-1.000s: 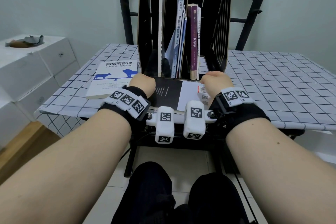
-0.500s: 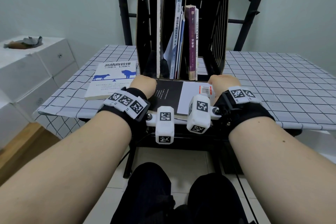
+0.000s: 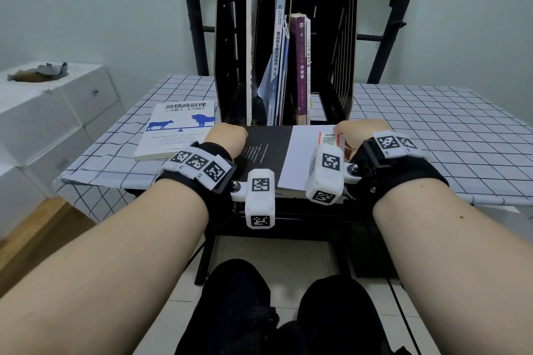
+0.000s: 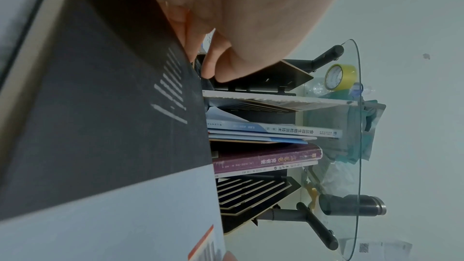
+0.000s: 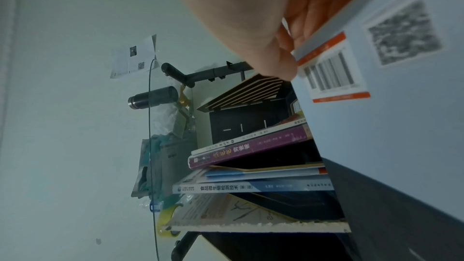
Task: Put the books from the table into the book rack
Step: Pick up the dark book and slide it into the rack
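Observation:
A black-and-white book [image 3: 274, 153] lies flat on the checked table, right in front of the black book rack [image 3: 226, 46]. My left hand [image 3: 227, 135] grips its left edge, thumb on the dark cover [image 4: 100, 126]. My right hand [image 3: 360, 131] grips the right edge beside the barcode [image 5: 328, 74], with the thumb on top and fingers curled under. A white book with blue animals [image 3: 178, 130] lies to the left of the rack. Several books stand upright in the rack, among them a blue one [image 3: 278, 60] and a purple one [image 3: 300, 66].
The checked tablecloth [image 3: 432, 130] stretches away to the right. White boxes [image 3: 57, 112] stand at the left beside the table. Black frame poles [image 3: 193, 23] rise behind the rack. A glass shelf with a tape roll [image 4: 341, 76] shows in the wrist views.
My right hand has slid rightward to the book's right edge, uncovering the barcode. The left hand and the book have hardly moved.

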